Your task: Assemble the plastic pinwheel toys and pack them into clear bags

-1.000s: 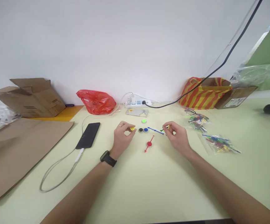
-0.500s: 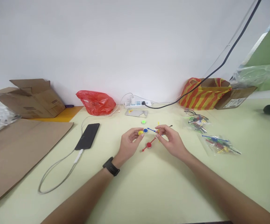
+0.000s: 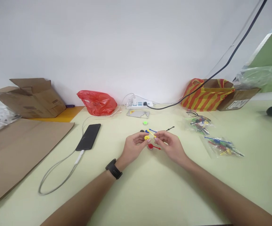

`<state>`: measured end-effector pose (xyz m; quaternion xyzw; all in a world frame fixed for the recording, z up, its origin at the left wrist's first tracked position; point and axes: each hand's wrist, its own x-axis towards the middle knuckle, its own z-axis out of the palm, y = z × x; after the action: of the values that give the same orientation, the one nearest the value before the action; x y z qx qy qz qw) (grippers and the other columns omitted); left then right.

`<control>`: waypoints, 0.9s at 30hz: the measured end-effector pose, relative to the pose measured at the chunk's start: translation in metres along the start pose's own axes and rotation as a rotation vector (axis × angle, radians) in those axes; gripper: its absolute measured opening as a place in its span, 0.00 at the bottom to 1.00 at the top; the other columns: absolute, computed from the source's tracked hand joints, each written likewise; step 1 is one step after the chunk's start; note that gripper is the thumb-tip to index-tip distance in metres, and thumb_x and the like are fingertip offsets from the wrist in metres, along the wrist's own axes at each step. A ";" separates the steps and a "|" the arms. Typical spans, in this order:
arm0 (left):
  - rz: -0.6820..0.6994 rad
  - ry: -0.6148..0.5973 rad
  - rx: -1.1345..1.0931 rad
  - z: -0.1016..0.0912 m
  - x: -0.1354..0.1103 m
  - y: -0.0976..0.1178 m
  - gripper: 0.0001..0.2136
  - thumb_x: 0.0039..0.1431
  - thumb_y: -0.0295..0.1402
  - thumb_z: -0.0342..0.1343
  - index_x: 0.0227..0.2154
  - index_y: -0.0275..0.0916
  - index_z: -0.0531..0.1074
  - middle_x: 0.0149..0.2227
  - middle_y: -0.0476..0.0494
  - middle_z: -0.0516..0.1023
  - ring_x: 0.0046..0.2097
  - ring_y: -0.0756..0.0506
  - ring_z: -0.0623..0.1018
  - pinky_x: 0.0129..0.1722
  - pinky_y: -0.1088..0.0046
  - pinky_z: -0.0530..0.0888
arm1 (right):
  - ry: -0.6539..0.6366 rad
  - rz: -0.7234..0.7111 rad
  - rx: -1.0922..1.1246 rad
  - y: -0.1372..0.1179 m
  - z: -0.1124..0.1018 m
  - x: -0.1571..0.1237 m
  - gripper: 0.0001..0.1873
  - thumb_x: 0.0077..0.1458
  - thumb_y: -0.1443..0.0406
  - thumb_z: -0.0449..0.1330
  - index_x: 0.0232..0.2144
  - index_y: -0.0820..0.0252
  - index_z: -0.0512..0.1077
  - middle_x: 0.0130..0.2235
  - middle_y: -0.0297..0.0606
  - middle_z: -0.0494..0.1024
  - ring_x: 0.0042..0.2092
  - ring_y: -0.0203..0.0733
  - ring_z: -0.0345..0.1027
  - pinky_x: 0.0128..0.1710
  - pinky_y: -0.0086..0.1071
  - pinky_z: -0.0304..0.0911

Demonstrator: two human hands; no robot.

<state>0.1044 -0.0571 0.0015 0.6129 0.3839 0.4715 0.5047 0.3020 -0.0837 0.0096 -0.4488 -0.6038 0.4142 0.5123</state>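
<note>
My left hand (image 3: 133,146) is closed, fingertips and thumb pinching a small yellow round piece (image 3: 146,137). Between the thumb and fingers of my right hand (image 3: 171,144) is a thin yellow arrow (image 3: 151,133), its far end slanting up over the yellow piece's right side. Whether the two touch, I cannot tell. Just below lies a red round piece (image 3: 150,146) with a red arrow (image 3: 157,148) pointing right. Behind my fingers are a partly covered blue round piece (image 3: 146,131), a blue arrow (image 3: 152,130) and a black round piece (image 3: 142,131). A black arrow (image 3: 170,128) sticks out beyond my right hand.
A green round piece (image 3: 145,123) lies before a clear phone case (image 3: 138,113) and a power strip (image 3: 139,104). Bagged arrow sets (image 3: 224,147) and glasses (image 3: 192,113) are at right. A phone (image 3: 88,137) on a cable, cardboard (image 3: 25,150) and a red bag (image 3: 97,103) are left.
My right hand has brought the yellow arrow left and turned it toward the yellow piece. My left hand has shifted slightly right. The red arrow now points right rather than lying diagonally.
</note>
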 end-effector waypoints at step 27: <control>0.097 -0.058 0.102 0.002 -0.005 0.010 0.13 0.60 0.39 0.68 0.44 0.37 0.81 0.43 0.39 0.85 0.45 0.41 0.84 0.47 0.64 0.82 | -0.170 -0.212 -0.202 -0.002 0.002 -0.008 0.05 0.70 0.65 0.53 0.45 0.54 0.68 0.37 0.37 0.75 0.35 0.40 0.67 0.33 0.33 0.62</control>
<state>0.1048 -0.0646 0.0102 0.6691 0.3626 0.4574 0.4599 0.3008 -0.0915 0.0092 -0.3953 -0.7275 0.3315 0.4523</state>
